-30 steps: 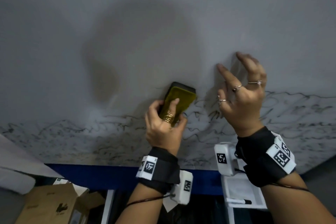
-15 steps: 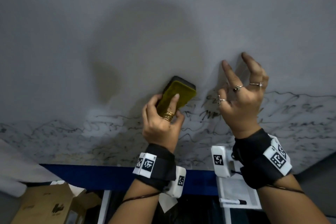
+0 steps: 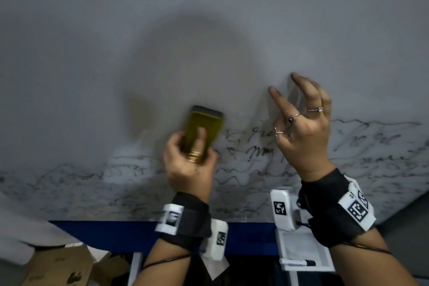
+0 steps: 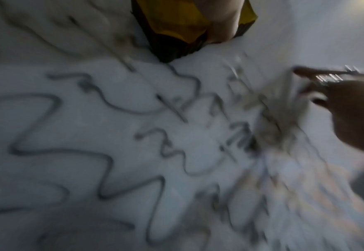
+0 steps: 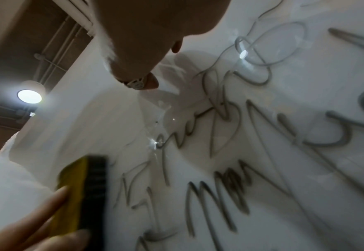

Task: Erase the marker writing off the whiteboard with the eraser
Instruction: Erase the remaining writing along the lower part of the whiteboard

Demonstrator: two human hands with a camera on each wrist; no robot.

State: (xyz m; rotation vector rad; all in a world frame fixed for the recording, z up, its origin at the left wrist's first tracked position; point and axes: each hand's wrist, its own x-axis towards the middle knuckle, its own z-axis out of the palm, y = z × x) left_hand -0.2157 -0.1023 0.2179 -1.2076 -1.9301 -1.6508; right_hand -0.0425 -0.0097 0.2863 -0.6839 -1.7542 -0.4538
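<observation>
A yellow eraser (image 3: 204, 127) with a black felt face lies flat against the whiteboard (image 3: 209, 30). My left hand (image 3: 189, 169) grips its lower end, forefinger along its back. The eraser is motion-blurred at the top edge of the band of black marker writing (image 3: 260, 146) that crosses the lower board. My right hand (image 3: 301, 137) is beside it on the right, fingers spread, two fingertips touching the board, holding nothing. The left wrist view shows the eraser (image 4: 176, 22) over blurred writing (image 4: 103, 152). The right wrist view shows the eraser (image 5: 84, 195) left of the writing (image 5: 215, 195).
A blue strip (image 3: 116, 232) runs under the board. A white tray (image 3: 301, 251) below my right wrist holds a black marker (image 3: 299, 262). A cardboard box (image 3: 65, 269) sits at the lower left. The upper board is wiped grey-white. A ceiling lamp (image 5: 29, 96) shines in the right wrist view.
My left hand has slid the eraser a little to the left along the top of the writing, uncovering words beside it. My right hand has stayed on the board.
</observation>
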